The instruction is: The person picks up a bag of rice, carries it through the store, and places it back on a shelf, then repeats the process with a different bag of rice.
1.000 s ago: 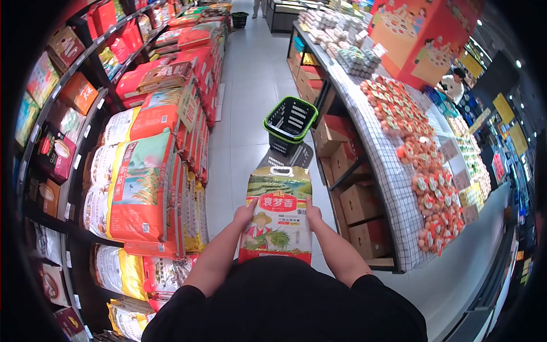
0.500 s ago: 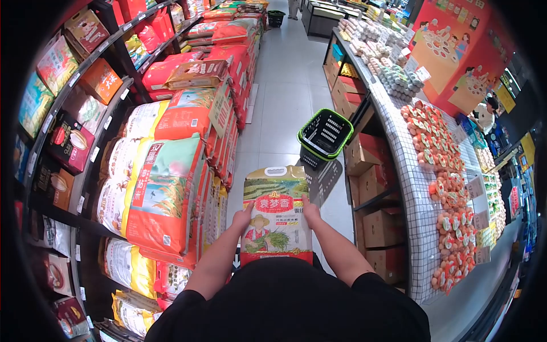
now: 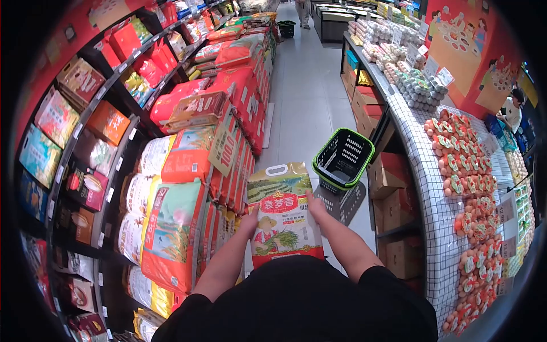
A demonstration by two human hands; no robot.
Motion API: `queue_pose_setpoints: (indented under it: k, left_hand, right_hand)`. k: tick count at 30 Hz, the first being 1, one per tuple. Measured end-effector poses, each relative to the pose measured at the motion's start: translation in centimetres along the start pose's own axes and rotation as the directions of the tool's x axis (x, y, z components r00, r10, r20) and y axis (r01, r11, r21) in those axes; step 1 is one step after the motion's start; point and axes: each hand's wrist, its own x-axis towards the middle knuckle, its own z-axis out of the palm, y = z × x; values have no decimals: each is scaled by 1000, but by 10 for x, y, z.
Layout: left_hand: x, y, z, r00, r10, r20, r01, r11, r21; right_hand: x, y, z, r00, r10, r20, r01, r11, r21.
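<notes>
A bag of rice (image 3: 282, 211) with a white top handle is held upright before my body. Its front bears a red label and a picture of a farmer in a straw hat. My left hand (image 3: 249, 222) grips its left edge, and my right hand (image 3: 314, 206) grips the right edge; the fingertips behind the bag are hidden. Beyond the bag, a black shopping basket (image 3: 343, 159) with a green rim stands on the floor, apart from both hands.
Stacked rice sacks (image 3: 174, 228) and a price sign (image 3: 222, 149) line the left side, beside packed shelves (image 3: 71, 148). Along the right runs a checkered table (image 3: 424, 154) bearing egg packs (image 3: 461, 154), with cartons (image 3: 393, 211) beneath. A person (image 3: 303, 14) stands far down the aisle (image 3: 299, 85).
My view has shifted, so the basket and egg table appear farther right and the sacks sit lower. Both hands still hold the rice bag in front of my body.
</notes>
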Motion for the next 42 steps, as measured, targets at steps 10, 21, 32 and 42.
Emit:
queue_pose_setpoints:
  k: [10,21,32,42]
  left_hand:
    - [77,85,65,999,50,-18,-46,981,189]
    - [151,162,122,990,72,118,-88,987,134]
    - [312,252,107,960,136,247,-172,976,134]
    - [439,268,28,969,75,234,-67,997,-42]
  right_hand:
    - [101,-18,-58,995,100,12,-100,985,143]
    - [186,-33,-95,971,214,-103,-194,965,176]
    - [271,-152,-76,929,303,-211,-262,944,202]
    - [346,-294,5,959,179,-217,-196,979,-59]
